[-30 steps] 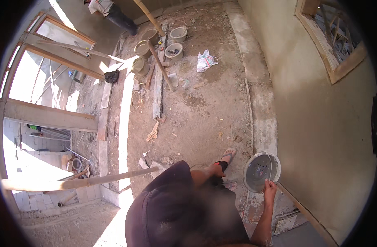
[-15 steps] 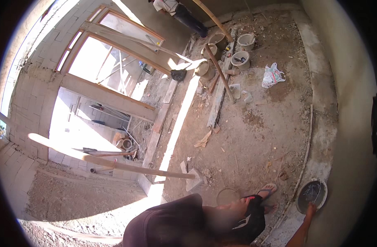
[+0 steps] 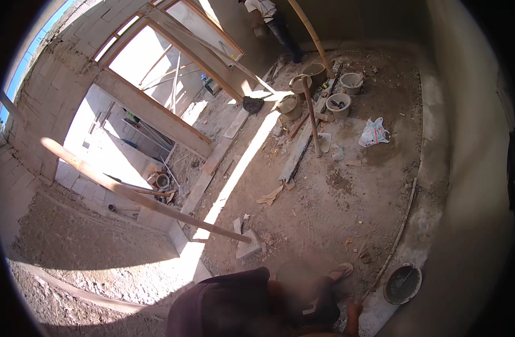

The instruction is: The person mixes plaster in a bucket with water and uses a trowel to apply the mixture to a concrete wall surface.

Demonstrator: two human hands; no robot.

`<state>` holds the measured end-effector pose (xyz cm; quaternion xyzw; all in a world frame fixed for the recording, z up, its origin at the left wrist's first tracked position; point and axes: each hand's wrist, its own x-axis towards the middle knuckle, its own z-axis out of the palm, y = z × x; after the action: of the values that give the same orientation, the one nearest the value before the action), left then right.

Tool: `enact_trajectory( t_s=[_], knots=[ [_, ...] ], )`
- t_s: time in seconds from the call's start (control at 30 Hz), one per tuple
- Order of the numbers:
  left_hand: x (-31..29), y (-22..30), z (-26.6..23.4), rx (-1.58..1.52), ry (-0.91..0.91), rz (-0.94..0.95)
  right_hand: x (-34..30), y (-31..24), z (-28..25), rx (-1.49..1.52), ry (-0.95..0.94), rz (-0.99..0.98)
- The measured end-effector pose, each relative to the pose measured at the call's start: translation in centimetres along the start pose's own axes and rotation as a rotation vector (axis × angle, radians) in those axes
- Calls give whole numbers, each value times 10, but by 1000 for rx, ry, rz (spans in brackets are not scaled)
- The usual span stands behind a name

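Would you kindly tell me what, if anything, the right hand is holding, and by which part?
I cannot tell; the bare right hand is apart from the round grey bucket.

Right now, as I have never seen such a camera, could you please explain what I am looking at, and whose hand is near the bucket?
There is no machine here: a person uses bare hands. The picture comes from a wide camera worn on that person's head, looking down, so straight edges bend near its rim. The hand is the wearer's own right hand, beside the bucket but apart from it; I cannot tell if it holds anything. The left hand cannot be made out. The dark shape below seems to be the wearer's clothing. On the dirt floor lie a white bag and a plank, with pale buckets farther off. A pole slants at the left. At the far end is another person.
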<state>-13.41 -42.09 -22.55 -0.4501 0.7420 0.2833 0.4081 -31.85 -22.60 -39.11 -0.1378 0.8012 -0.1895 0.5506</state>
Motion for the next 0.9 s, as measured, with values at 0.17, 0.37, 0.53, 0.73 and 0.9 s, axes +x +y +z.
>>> enact_trajectory(
  t_s=[0.17, 0.37, 0.53, 0.73, 0.9],
  knots=[
    [-2, -30, -21, -239, -58, 35, -106, 34, 37, -35, -264, -67],
    [-24, -89, 9, -867, -231, 1, -88, -101, -73, -317, -431, -150],
    [-74, -101, 63, -1514, -327, -5, -57, -195, -118, -611, -580, -228],
    [-129, -14, 144, -2048, 240, -231, -8, -266, -155, -953, -800, -201],
    [-165, 102, 209, -2819, 544, -50, -58, -374, -131, -1220, -892, -237]
  ],
)
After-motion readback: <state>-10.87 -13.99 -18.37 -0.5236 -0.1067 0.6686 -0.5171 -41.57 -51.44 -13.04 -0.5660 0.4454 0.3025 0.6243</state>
